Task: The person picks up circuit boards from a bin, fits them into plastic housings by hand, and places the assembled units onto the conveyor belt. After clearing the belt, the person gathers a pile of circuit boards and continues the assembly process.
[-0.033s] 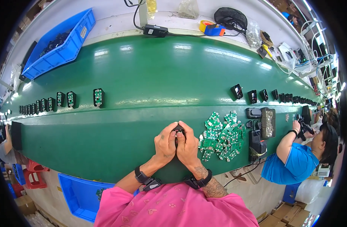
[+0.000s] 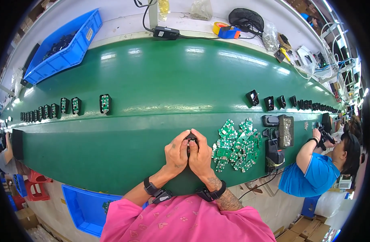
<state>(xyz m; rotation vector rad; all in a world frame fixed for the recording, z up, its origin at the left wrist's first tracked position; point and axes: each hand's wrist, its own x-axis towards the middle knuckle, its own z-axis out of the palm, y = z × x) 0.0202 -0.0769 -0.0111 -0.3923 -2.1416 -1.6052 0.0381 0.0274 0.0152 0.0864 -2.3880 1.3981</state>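
Observation:
Both hands are closed around one small black plastic housing [image 2: 190,136], held just in front of me over the green bench. My left hand [image 2: 176,154] grips its left side and my right hand [image 2: 200,156] its right. The thumbs press side by side on its near face, and most of it is hidden by the fingers. Right of my right hand lies a loose pile of green circuit boards [image 2: 237,146]. Beyond the hands, on the left, stands a row of black housings with green boards inside [image 2: 105,104]. Other open black housings [image 2: 253,97] are lined up on the right.
A blue crate [image 2: 64,60] of black parts stands far left. Right of the boards are a tray of small metal pieces [image 2: 286,131] and a black corded device [image 2: 274,153]. A co-worker in blue [image 2: 310,173] works at the right. Below the bench sits a blue bin [image 2: 82,211].

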